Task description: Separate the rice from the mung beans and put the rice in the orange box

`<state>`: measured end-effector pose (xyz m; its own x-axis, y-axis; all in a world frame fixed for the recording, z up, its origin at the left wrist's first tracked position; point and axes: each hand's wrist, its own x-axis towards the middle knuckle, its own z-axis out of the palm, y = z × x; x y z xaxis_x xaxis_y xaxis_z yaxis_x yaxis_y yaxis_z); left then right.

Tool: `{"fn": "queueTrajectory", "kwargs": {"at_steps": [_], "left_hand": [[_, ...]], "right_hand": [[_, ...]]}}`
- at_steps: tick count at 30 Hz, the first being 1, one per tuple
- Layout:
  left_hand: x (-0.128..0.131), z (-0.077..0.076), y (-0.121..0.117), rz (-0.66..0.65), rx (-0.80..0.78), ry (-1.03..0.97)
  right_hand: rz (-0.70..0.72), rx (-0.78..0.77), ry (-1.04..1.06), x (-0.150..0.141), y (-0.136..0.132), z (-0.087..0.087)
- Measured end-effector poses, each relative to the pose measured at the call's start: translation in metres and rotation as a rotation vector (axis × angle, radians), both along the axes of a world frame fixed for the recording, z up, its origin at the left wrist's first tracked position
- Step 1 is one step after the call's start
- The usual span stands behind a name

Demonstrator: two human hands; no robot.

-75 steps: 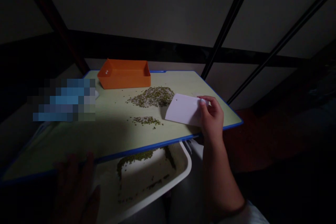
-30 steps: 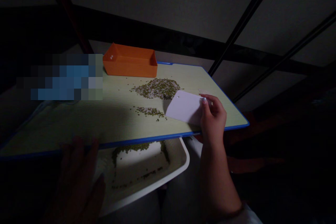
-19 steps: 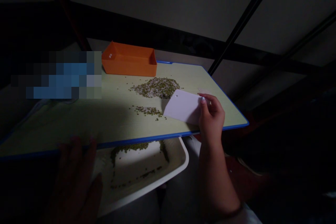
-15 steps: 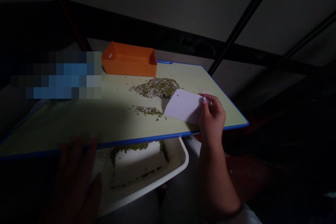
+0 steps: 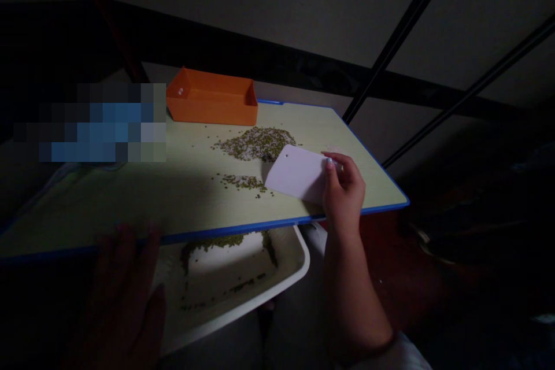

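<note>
My right hand (image 5: pixel 344 188) grips a thin white plastic scraper card (image 5: pixel 297 173) by its right end, thumb on top. The card, with a small hole in one corner, is tilted over the pale tabletop (image 5: pixel 182 196). Its left edge is beside a pile of small green beans or seeds (image 5: pixel 260 143) and a smaller strip of them (image 5: pixel 243 181). My left hand (image 5: pixel 125 289) lies in shadow at the table's front edge, fingers stretched out and holding nothing. Between my hands, partly under the table, a white tray (image 5: pixel 303 260) carries more of the green grains.
An orange open box (image 5: pixel 212 113) stands at the back of the table. A pixelated blue patch (image 5: pixel 104 127) covers something on the left. Behind the table is a panelled wall (image 5: pixel 260 6). A blue rim (image 5: pixel 243 229) runs along the table edge.
My right hand and the white card have shifted slightly left, toward the grains. My left hand stays at the table's edge.
</note>
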<state>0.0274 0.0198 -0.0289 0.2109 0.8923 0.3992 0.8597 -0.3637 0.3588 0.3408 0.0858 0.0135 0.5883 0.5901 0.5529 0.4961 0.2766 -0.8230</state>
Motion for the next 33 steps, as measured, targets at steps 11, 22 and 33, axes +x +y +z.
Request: {"fn": "queueTrajectory", "kwargs": {"at_steps": [11, 22, 33], "left_hand": [[-0.007, -0.010, 0.004, 0.016, -0.003, 0.017], [-0.002, -0.001, 0.000, 0.010, -0.041, -0.004], [-0.001, 0.000, -0.001, 0.001, -0.033, 0.004]], "right_hand": [[0.044, 0.012, -0.004, -0.002, 0.001, 0.000], [0.035, 0.029, -0.029, -0.002, 0.002, -0.001], [0.070, 0.005, -0.011, -0.007, 0.002, -0.001]]}}
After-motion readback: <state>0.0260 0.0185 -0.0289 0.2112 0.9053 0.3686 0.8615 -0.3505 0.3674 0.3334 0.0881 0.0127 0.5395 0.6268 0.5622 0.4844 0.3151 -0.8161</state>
